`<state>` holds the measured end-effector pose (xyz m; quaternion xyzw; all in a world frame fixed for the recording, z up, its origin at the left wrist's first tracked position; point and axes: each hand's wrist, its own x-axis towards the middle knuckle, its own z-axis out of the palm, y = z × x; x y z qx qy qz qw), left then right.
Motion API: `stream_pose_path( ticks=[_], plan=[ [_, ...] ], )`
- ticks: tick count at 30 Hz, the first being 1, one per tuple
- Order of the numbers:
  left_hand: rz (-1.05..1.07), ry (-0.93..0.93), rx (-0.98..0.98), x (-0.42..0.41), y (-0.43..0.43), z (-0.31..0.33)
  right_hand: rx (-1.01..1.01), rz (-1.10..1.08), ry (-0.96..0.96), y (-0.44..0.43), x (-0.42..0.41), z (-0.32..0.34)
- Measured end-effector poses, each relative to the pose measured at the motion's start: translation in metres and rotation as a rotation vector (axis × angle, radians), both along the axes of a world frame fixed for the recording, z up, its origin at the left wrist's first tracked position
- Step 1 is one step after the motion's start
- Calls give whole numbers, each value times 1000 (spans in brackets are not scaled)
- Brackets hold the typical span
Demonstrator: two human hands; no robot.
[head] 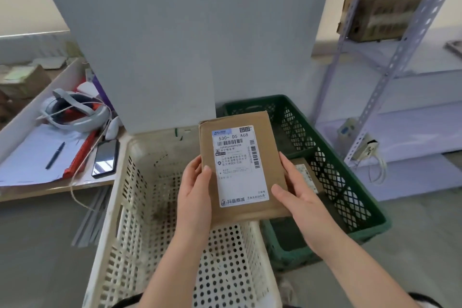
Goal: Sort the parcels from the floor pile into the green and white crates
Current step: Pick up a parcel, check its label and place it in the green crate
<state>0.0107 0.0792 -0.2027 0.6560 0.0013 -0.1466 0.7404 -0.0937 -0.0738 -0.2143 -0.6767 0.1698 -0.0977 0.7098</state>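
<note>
White perforated crate (pixel 117 182) sits below and left of the two grips. The green crate (pixel 337 177) lies below and to their right. The cardboard parcel (pixel 272 170) is held up between them, over where the crates meet, its long axis running away from the person. The left grip (pixel 195 195) pinches its near-left edge, thumb on top, and the right grip (pixel 300 195) clasps its near-right edge. A second parcel (pixel 306 175) lies in green, just beyond the right grip. The label (pixel 238 165) faces up. Either drop looks short.
</note>
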Motion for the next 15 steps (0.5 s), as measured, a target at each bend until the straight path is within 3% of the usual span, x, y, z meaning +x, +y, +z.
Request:
stream_pose_path(
  ticks=[9, 15],
  plan=[
    [-59, 98, 94, 92, -169, -44, 15, -16, 100, -183, 88, -26],
    [-192, 49, 249, 163, -283, -92, 20, -52, 173, -309, 166, -70]
  ],
)
